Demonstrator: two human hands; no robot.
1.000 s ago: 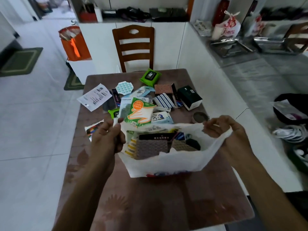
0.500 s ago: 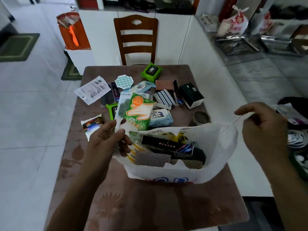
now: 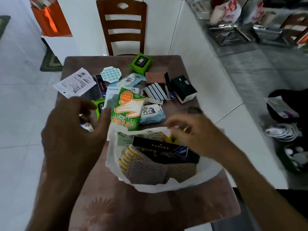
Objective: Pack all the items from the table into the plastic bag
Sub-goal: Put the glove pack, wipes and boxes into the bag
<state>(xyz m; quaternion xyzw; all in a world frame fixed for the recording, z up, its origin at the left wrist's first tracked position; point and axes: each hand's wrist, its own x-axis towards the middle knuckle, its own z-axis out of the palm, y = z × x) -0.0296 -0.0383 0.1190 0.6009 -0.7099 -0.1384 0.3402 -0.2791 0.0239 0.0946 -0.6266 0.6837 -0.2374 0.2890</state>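
— What stands around the brown table (image 3: 93, 205)?

— A wooden slat-back chair (image 3: 122, 25) at its far edge, white cabinet fronts (image 3: 160, 30) behind it.

— And the floor?

— Pale glossy tiles (image 3: 21, 114), with a green mat (image 3: 50, 61) off the table's far left corner.

— On the right?

— A grey counter (image 3: 250, 64) carrying steel trays (image 3: 231, 35), with a white printed bag (image 3: 226, 11) at its far end.

A brown wooden chair (image 3: 122, 27) with a slatted back is set at the far end of the counter (image 3: 150, 205), before white cabinet fronts. To the left, an orange bag (image 3: 50, 19) is seen on a white stand, with a green mat (image 3: 50, 61) on the tiled floor (image 3: 21, 114) below. To the right, a white bag with red print (image 3: 228, 10) and metal trays (image 3: 231, 35) are found on a grey worktop; white dishes (image 3: 283, 131) are stacked lower down.
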